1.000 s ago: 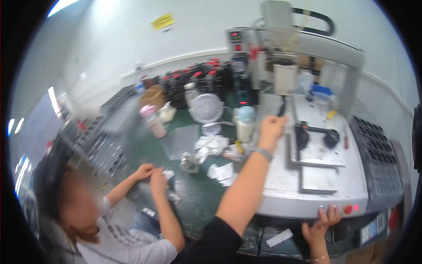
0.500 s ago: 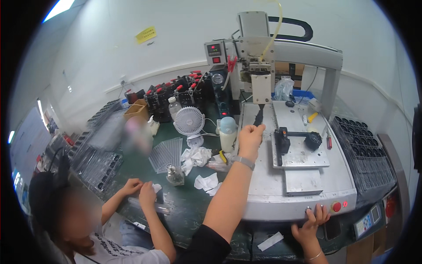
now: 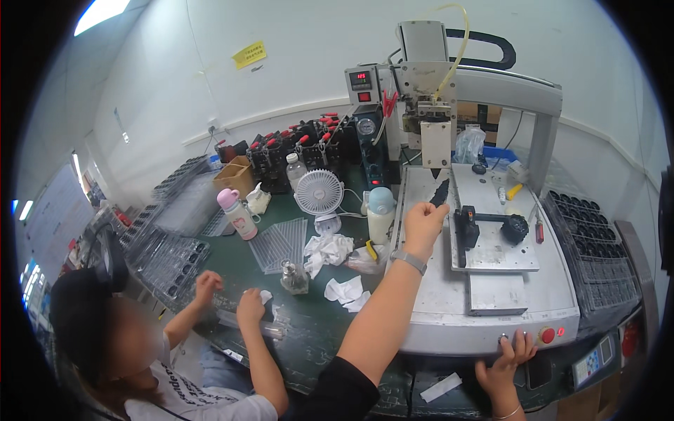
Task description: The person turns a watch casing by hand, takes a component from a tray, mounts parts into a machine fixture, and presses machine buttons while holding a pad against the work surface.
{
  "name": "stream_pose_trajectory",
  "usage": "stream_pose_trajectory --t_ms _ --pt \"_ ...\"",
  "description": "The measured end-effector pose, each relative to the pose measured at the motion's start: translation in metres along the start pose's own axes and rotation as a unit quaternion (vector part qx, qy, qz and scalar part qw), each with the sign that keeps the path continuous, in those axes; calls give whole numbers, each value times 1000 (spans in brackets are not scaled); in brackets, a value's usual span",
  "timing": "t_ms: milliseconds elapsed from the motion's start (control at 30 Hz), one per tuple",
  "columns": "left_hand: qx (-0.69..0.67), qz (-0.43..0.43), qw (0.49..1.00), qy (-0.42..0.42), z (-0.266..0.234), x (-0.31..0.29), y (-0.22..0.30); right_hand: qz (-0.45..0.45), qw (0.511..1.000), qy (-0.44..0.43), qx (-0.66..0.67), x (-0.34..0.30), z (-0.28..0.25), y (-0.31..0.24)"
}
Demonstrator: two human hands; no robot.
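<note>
So, the small black part (image 3: 440,193) is pinched between the fingertips of my left hand (image 3: 423,223), held up just under the dispensing head (image 3: 435,140) of the grey benchtop machine (image 3: 491,309), over the back of its work plate. That hand is closed on the part, arm stretched way out, grey watch (image 3: 408,261) on the wrist.

My right hand (image 3: 507,361) sits down at the machine's front edge, fingers spread and resting on the panel just beside the red button (image 3: 547,335), not gripping anything.

On the plate right of the part there's a black fixture (image 3: 467,228) with a round black knob (image 3: 514,228). Left of my arm: a white bottle with a blue cap (image 3: 380,214), a small white desk fan (image 3: 319,192), crumpled tissues (image 3: 328,249) and a pink-lidded bottle (image 3: 236,214) on the green bench. A co-worker sits at lower left, both their hands (image 3: 228,298) busy with something small I can't make out.
</note>
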State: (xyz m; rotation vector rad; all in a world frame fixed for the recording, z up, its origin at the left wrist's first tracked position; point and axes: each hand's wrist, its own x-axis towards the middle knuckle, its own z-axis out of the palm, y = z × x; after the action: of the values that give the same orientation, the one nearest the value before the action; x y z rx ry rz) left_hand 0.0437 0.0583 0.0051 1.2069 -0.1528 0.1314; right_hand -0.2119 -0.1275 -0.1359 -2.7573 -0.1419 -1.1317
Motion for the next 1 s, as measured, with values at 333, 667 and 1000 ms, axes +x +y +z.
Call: stream_pose_trajectory --t_ms 333,667,1000 --pt "103 67 992 -23 4 2 -13 -2 1000 -2 -5 0 -2 0" --pt "272 153 950 -12 8 -5 -9 -2 1000 2 -3 1 -2 -1" --pt "413 264 872 18 16 -18 -3 -1 1000 4 -3 1 -2 -1"
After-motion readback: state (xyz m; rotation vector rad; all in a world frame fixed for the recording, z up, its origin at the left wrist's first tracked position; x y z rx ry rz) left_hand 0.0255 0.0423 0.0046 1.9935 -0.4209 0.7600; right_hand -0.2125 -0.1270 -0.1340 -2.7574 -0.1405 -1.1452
